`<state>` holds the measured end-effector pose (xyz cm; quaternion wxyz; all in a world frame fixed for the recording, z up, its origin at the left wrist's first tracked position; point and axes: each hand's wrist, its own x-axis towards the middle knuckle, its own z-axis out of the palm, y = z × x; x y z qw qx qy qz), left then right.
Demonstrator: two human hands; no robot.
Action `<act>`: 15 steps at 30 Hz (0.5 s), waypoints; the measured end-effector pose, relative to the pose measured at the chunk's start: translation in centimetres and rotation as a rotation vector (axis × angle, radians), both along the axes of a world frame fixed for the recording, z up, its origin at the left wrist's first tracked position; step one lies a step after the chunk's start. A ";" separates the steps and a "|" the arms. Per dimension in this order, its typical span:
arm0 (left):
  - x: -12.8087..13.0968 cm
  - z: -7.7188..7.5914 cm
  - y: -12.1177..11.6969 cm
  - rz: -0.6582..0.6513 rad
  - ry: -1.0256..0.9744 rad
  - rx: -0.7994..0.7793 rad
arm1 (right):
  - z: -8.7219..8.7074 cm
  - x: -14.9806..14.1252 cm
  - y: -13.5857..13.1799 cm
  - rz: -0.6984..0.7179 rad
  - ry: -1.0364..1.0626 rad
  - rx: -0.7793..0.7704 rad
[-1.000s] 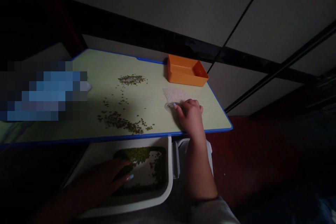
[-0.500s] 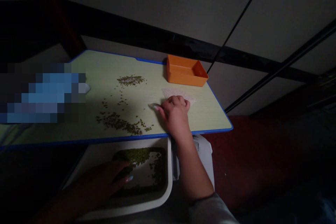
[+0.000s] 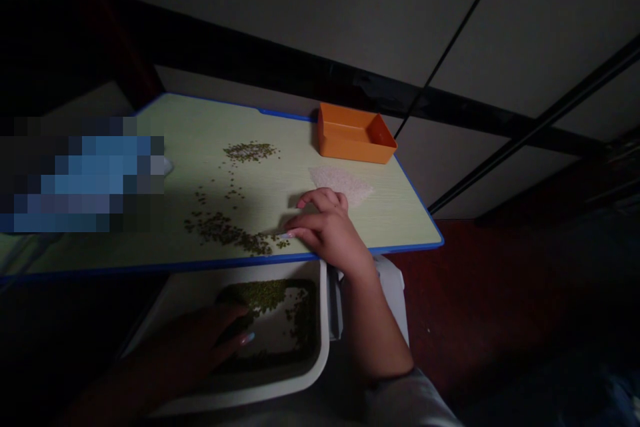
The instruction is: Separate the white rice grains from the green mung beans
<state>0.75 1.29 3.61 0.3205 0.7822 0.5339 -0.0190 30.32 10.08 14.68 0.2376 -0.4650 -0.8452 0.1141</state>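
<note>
On the table (image 3: 400, 220), the near pile (image 3: 219, 229) stretches leftward from our right hand (image 3: 330, 230), the closer one, its thumb and forefinger drawn near each other, pinching we cannot tell what, while our left hand (image 3: 205, 337) parts its fingers in the tub (image 3: 324, 333).

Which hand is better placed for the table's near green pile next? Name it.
Probably the right hand: it is at the edge of the near green pile, while the left hand is down in the white tub.

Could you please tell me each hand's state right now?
Left hand: open, thumb and finger apart, in the white tub.
Right hand: partly curled, at the scattered seeds; whether it grips anything cannot be told.
</note>
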 end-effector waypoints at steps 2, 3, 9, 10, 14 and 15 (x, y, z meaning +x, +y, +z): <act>0.2 0.3 0.1 0.001 0.029 -0.017 | 0.0 0.6 -0.2 0.014 0.013 -0.006; 0.2 0.5 0.1 -0.001 0.042 -0.027 | 0.1 0.9 -0.4 0.017 0.020 -0.009; 0.3 0.4 0.3 -0.017 0.066 -0.054 | 0.2 2.4 -1.0 0.001 0.052 -0.030; 0.3 0.4 0.4 -0.015 0.075 -0.054 | 0.2 2.6 -1.1 -0.003 0.061 -0.033; 0.3 0.5 0.5 -0.019 0.098 -0.068 | 0.1 3.4 -1.3 -0.055 0.100 -0.017; 0.3 0.5 0.5 -0.021 0.095 -0.069 | 0.1 3.6 -1.3 -0.081 0.110 -0.007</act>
